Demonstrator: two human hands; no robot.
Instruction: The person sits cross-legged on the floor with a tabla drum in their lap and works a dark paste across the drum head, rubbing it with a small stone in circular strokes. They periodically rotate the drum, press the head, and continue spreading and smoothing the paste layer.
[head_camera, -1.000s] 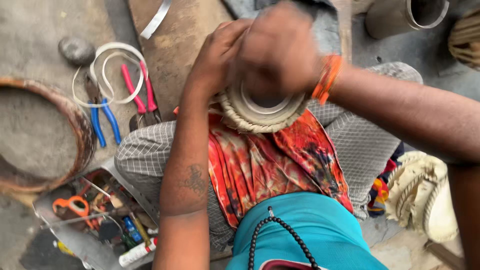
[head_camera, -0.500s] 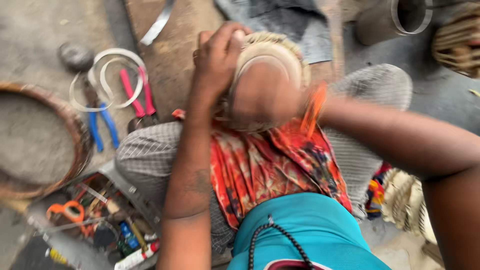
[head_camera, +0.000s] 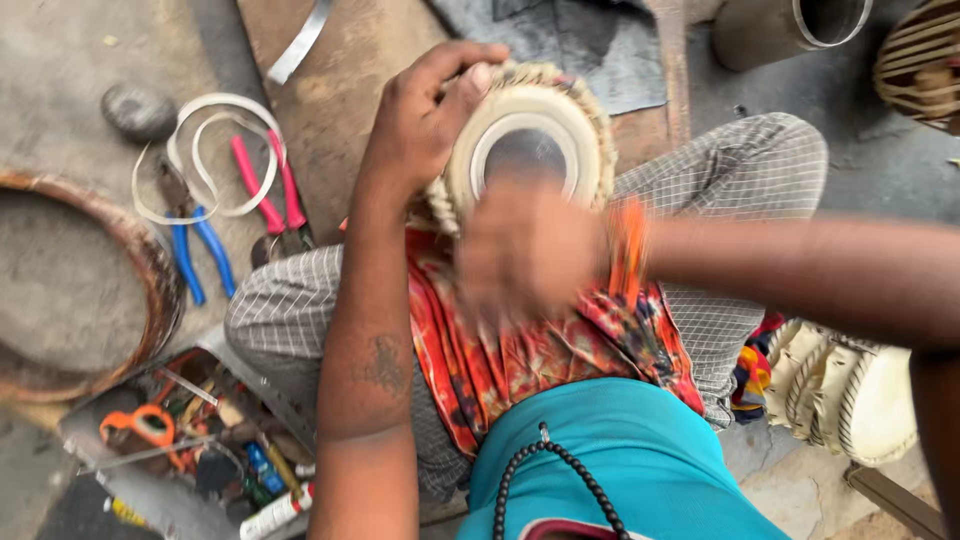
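On the lap, over a red patterned cloth (head_camera: 520, 360), the left hand (head_camera: 425, 125) curls its grip around the rim of a small cream drum (head_camera: 530, 140), the blurred right hand (head_camera: 525, 260) just below it, grip unreadable, with pliers (head_camera: 195, 255) on the concrete floor (head_camera: 60, 60) beyond.

A single head-worn camera looked steeply down from close above the seated person's lap. The small drum (head_camera: 530, 150) sat near the frame's centre, both forearms entering from the bottom and right edges. The ground filled the upper and left parts, with pliers (head_camera: 200, 255) and a tool tray (head_camera: 190, 440) at left.
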